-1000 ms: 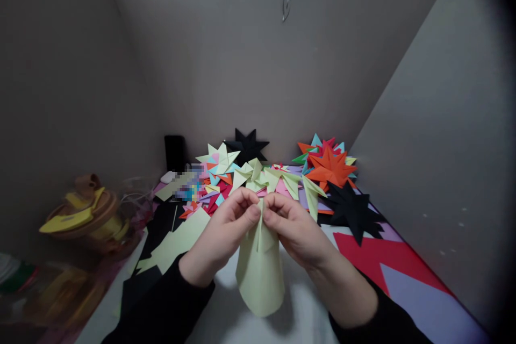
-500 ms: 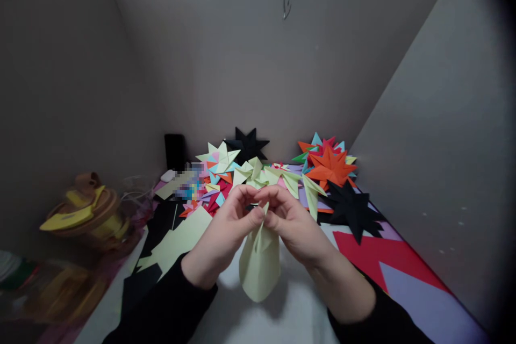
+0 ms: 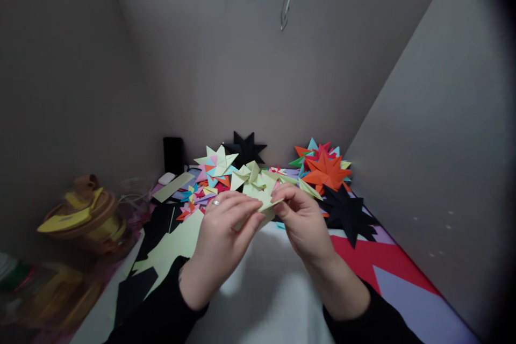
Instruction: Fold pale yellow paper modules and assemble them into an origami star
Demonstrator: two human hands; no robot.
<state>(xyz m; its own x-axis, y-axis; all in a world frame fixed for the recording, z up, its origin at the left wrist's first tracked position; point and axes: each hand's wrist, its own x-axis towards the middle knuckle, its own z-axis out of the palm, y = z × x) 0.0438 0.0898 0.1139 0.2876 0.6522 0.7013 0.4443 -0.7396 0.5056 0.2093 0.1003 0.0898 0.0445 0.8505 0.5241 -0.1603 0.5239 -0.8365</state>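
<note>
I see the white surface point(image 3: 266, 301) spread widest, with a red sheet point(image 3: 363, 263) lying on it just below the black star point(image 3: 347, 215). Left of the black star, the person's left hand point(image 3: 220, 236) and right hand point(image 3: 304, 220) meet above the surface. Each grip is closed, pinching the pale green folded paper point(image 3: 264, 201), held between the fingertips, left of the black star.
</note>
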